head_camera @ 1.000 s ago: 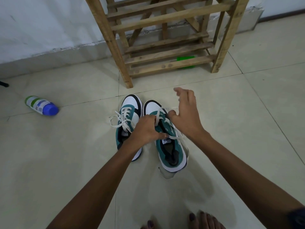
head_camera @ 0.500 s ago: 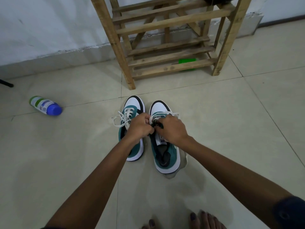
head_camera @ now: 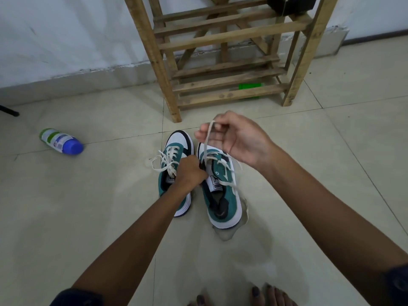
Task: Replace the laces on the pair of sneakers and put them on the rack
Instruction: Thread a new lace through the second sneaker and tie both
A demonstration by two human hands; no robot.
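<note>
Two green-and-white sneakers sit side by side on the tiled floor (head_camera: pixel 331 173), toes toward the rack, close together but whether they touch I can't tell. The right sneaker (head_camera: pixel 220 195) is partly laced: its lace (head_camera: pixel 206 142) runs from the front eyelets up to the right hand (head_camera: pixel 234 138), and a loose stretch crosses the tongue and drapes over the shoe's right edge. Right hand is raised above the toe of that shoe, palm turned toward the camera, fingers (head_camera: pixel 217 120) curled with the lace pinched near the thumb and looped up over them; lace is pulled fairly taut. Left hand (head_camera: pixel 191 171) is down between the two shoes at the right sneaker's tongue area, fingers curled tight; it seems to grip the shoe's inner edge or lace there, exact contact hidden by the knuckles. Left sneaker (head_camera: pixel 176 173) is laced and tied, bow loops spread out to its left side; the left forearm covers its heel part.

Wooden rack (head_camera: pixel 220 80) stands just beyond the toes, against the white wall (head_camera: pixel 66 40). A green object (head_camera: pixel 250 86) lies under its lowest slats, a dark box (head_camera: pixel 289 4) on an upper shelf. A white-green bottle with blue cap (head_camera: pixel 60 141) lies on its side well to the left. Toes of bare feet (head_camera: pixel 265 297) at the bottom edge.
</note>
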